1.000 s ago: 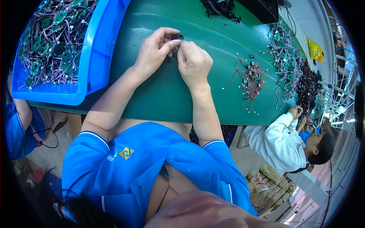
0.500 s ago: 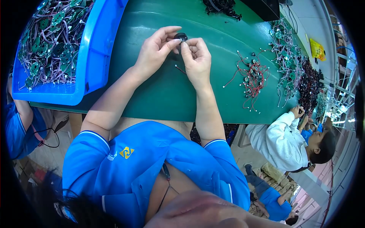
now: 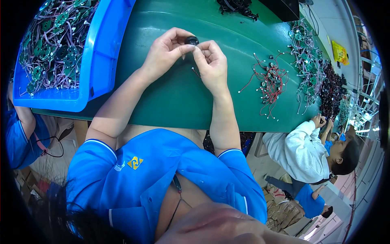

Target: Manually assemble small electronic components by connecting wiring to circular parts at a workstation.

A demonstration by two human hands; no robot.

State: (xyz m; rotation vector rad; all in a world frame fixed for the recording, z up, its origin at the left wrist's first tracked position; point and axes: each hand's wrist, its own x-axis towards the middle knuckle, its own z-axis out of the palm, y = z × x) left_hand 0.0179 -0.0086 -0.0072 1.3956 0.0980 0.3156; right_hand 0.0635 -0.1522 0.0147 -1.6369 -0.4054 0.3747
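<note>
Over the green table (image 3: 174, 105), a small round black plastic part (image 3: 191, 40) is held up between my two hands. My left hand (image 3: 167, 51) is closed on its left side, thumb below and fingers behind. The fingertips of my right hand (image 3: 212, 65) pinch its lower right edge, with the thumb tips of both hands almost meeting. A short twisted red-and-black wire (image 3: 196, 72) with a pale tip shows beside my right palm. Where its other end goes is hidden by the hand.
A blue bin (image 3: 87, 77) of green circuit boards with pinkish wires stands left. To the right lie red-wired small round components (image 3: 271, 79), more wired boards (image 3: 307, 67) and dark parts (image 3: 330, 91). Black pieces (image 3: 237, 8) lie at the back. A grey-sleeved co-worker (image 3: 298, 152) sits right.
The black part has tilted and shifted slightly left, and my fingertips have closed nearer around it. A person in blue in the background has moved right.
</note>
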